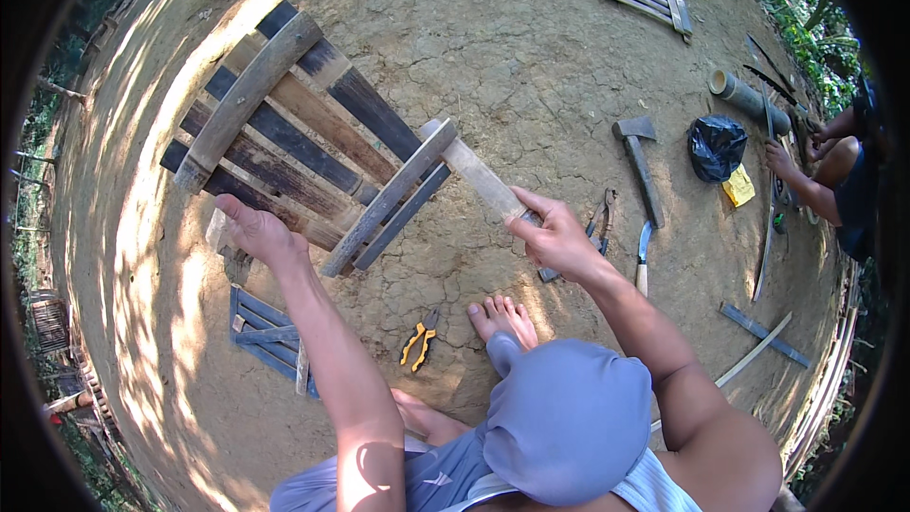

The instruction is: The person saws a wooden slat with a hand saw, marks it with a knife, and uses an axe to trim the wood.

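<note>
A slatted wooden frame [327, 118] of dark and pale strips, joined by two crosspieces, is held tilted above the ground in front of me. My left hand [261, 232] grips its near left edge, thumb up, the other fingers mostly hidden behind the wood. My right hand [559, 235] is closed round the end of a pale wooden bar [482, 178] that sticks out from the frame's right crosspiece. Under that hand lie pincers [601, 220] with their handles partly covered. Yellow-handled pliers [419, 341] rest on the soil between my arms.
To the right lie an axe [641, 171], a knife [644, 256], a black plastic bag [716, 150], a yellow packet [738, 187] and a bamboo tube [749, 101]. Another person's hands [791, 163] work there. Smaller slatted frames lie far right [645, 0] and near left [268, 334].
</note>
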Demonstrator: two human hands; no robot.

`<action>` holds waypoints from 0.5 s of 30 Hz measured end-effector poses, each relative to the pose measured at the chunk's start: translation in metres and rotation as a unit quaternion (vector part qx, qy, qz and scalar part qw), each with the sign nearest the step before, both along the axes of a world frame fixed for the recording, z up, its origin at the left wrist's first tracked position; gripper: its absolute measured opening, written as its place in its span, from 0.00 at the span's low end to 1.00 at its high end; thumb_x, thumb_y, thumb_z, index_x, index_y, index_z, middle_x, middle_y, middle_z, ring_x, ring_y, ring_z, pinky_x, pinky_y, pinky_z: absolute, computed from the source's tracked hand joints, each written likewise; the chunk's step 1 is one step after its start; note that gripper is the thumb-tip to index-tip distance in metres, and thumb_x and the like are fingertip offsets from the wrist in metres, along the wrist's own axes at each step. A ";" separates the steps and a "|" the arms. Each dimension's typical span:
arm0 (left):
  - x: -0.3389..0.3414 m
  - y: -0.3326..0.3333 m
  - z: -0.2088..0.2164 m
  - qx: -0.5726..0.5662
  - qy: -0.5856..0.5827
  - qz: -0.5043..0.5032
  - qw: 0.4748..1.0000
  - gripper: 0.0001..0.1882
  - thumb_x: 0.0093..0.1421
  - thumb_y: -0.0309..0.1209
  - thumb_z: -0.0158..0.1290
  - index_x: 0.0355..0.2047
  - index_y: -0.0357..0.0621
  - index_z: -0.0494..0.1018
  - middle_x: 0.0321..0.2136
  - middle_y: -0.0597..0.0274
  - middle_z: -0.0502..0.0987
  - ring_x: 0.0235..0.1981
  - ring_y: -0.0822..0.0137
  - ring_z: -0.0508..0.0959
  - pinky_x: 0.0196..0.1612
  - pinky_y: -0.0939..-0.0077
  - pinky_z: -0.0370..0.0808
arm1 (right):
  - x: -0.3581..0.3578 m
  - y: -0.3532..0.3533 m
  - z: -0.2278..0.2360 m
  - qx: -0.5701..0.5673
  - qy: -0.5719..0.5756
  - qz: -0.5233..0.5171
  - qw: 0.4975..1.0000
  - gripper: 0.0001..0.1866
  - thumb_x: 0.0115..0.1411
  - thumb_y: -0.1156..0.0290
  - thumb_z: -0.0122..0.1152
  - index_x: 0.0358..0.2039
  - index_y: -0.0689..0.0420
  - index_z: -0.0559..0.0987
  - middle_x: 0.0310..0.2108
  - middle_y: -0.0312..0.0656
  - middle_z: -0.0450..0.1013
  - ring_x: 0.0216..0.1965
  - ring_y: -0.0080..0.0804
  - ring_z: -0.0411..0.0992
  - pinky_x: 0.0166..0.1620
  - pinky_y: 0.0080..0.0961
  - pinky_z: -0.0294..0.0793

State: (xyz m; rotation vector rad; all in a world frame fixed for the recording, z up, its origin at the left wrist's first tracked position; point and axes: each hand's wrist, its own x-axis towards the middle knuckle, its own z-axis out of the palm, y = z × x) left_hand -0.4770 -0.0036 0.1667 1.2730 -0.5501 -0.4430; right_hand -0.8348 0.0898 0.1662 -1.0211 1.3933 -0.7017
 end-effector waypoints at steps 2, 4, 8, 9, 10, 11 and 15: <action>-0.005 0.002 0.007 0.001 0.020 -0.018 1.000 0.43 0.61 0.68 0.54 0.47 0.30 0.72 0.42 0.60 0.77 0.43 0.69 0.75 0.50 0.69 0.73 | -0.009 -0.003 -0.006 -0.029 0.037 0.026 0.999 0.31 0.64 0.67 0.62 0.67 0.61 0.70 0.28 0.36 0.77 0.21 0.17 0.68 0.25 0.22 0.66; -0.007 0.001 0.004 -0.004 0.023 -0.017 1.000 0.42 0.62 0.67 0.53 0.47 0.31 0.73 0.42 0.60 0.78 0.43 0.68 0.77 0.49 0.69 0.75 | -0.023 -0.008 -0.018 -0.057 0.079 -0.005 0.995 0.30 0.63 0.65 0.62 0.65 0.61 0.72 0.33 0.38 0.80 0.26 0.20 0.72 0.30 0.23 0.71; -0.018 -0.011 -0.040 0.037 0.079 -0.068 0.994 0.36 0.64 0.63 0.52 0.45 0.36 0.76 0.41 0.60 0.82 0.40 0.69 0.80 0.47 0.71 0.77 | -0.080 -0.032 -0.085 -0.127 0.269 -0.098 0.950 0.30 0.61 0.63 0.61 0.63 0.59 0.74 0.30 0.46 0.80 0.30 0.31 0.78 0.38 0.32 0.75; -0.028 -0.012 -0.055 0.062 0.109 -0.070 0.990 0.35 0.64 0.63 0.52 0.44 0.37 0.77 0.39 0.61 0.83 0.39 0.69 0.80 0.46 0.72 0.78 | -0.093 -0.039 -0.103 -0.133 0.296 -0.109 0.940 0.29 0.61 0.62 0.61 0.62 0.59 0.75 0.31 0.48 0.80 0.31 0.34 0.79 0.40 0.35 0.76; -0.037 -0.015 -0.072 0.083 0.138 -0.082 0.984 0.35 0.64 0.62 0.52 0.43 0.37 0.78 0.38 0.62 0.83 0.38 0.70 0.80 0.45 0.72 0.78 | -0.106 -0.047 -0.119 -0.139 0.324 -0.120 0.928 0.29 0.60 0.62 0.61 0.61 0.58 0.75 0.33 0.50 0.81 0.33 0.38 0.80 0.41 0.37 0.77; -0.039 -0.016 -0.090 0.102 0.164 -0.090 0.977 0.34 0.65 0.62 0.52 0.42 0.38 0.79 0.37 0.63 0.83 0.37 0.70 0.80 0.44 0.71 0.78 | -0.115 -0.054 -0.135 -0.146 0.350 -0.124 0.917 0.29 0.60 0.62 0.61 0.61 0.58 0.76 0.33 0.52 0.81 0.34 0.40 0.81 0.42 0.38 0.77; -0.056 -0.028 -0.156 0.246 0.131 -0.027 0.960 0.35 0.68 0.62 0.50 0.34 0.36 0.82 0.28 0.66 0.81 0.28 0.72 0.74 0.34 0.70 0.72 | -0.130 -0.075 -0.164 -0.178 0.416 -0.122 0.883 0.28 0.60 0.62 0.62 0.60 0.58 0.76 0.35 0.56 0.81 0.37 0.46 0.81 0.44 0.40 0.77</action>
